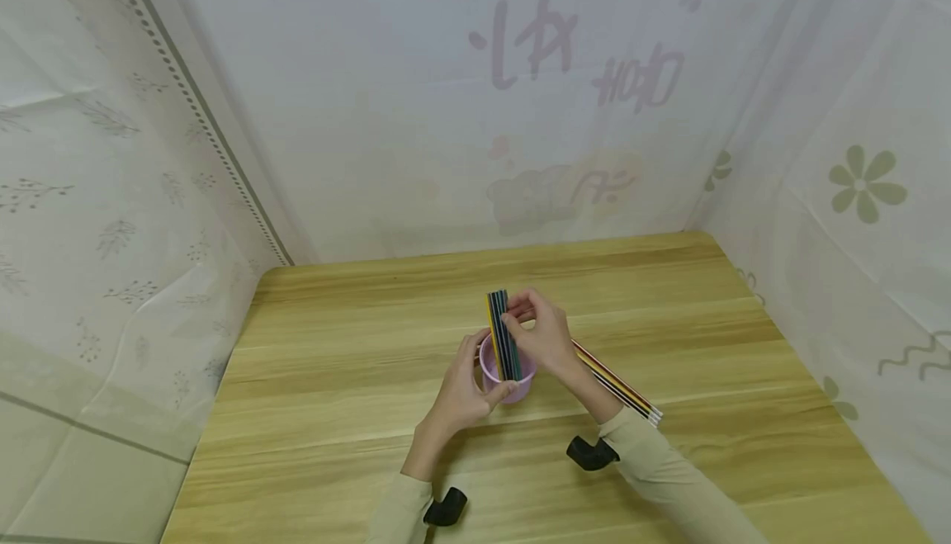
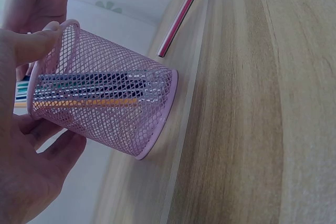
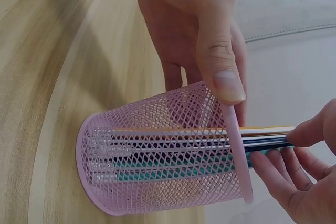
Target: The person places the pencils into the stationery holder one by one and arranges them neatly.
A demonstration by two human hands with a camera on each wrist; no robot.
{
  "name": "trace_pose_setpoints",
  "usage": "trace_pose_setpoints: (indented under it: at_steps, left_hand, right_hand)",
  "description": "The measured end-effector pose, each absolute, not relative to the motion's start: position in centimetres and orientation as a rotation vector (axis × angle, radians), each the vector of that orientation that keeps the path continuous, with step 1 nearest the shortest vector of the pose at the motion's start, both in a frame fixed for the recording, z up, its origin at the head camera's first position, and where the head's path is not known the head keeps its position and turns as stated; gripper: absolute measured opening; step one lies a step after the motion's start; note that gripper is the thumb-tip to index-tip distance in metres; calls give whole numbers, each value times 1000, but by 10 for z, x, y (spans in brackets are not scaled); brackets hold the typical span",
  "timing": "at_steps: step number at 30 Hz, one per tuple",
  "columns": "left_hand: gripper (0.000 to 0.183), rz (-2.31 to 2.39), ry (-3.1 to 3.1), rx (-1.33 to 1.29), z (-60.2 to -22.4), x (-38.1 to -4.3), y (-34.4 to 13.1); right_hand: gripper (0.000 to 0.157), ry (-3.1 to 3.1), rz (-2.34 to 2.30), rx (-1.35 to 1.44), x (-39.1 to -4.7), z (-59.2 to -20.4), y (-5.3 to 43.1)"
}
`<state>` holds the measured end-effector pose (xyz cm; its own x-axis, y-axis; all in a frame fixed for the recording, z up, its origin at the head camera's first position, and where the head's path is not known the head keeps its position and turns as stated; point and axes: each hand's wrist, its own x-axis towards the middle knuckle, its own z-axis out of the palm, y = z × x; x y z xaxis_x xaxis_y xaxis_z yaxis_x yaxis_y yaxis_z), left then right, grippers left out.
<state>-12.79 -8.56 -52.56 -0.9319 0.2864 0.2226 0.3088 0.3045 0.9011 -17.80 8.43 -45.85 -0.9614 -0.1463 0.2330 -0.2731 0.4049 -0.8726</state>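
Note:
A pink mesh pen holder [image 2: 105, 98] is at the middle of the table, its base at the tabletop. My left hand [image 1: 462, 395] grips it near the rim, with the thumb over the rim and the fingers round the far side. Inside the holder stands a bundle of striped pencils [image 1: 499, 329] in yellow, black, white and green, seen through the mesh in both wrist views. My right hand [image 1: 542, 333] pinches the upper part of these pencils between thumb and fingers. The lower ends of the pencils reach close to the holder's bottom.
More striped pencils [image 1: 620, 383], red, yellow and black with white ends, lie on the wooden table [image 1: 334, 445] to the right, partly under the right forearm. Patterned cloth [image 1: 371, 115] hangs behind and on both sides of the table.

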Motion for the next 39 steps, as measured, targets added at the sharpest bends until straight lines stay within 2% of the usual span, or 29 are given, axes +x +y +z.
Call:
trace_pose_setpoints:
  at_steps: [13,27,39]
  left_hand:
    - [90,-1709,-2551,-572,-528,-130,-86]
    - [91,-1659,-2560,-557,-530,-131,-85]
    - [89,-1656,-2542,-565,-531,-131,-85]
  right_hand:
    - [17,-2556,1592,358,-180,-461,99]
    - [13,-2600,1516,247,-190,-470,137]
    - [22,-2719,1454,118,-192,-484,169]
